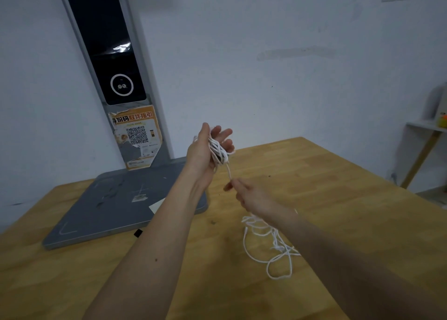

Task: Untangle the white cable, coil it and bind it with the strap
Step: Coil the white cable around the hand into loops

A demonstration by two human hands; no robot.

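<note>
Left hand [208, 148] holds white cable [219, 150] loops, fingers loosely curled. Right hand [244, 191] pinches the strand. Best feed slack evenly, clearing tangles first.

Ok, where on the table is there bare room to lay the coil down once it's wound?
Bare wood lies right of the left hand, toward the table's far right edge, and along the near left edge below the grey base plate. Crowded: loose white cable beneath the right hand, and a small black piece by the plate.

left hand [205, 150]: holds cable [219, 150] coils | right hand [246, 192]: pinches strand
</note>
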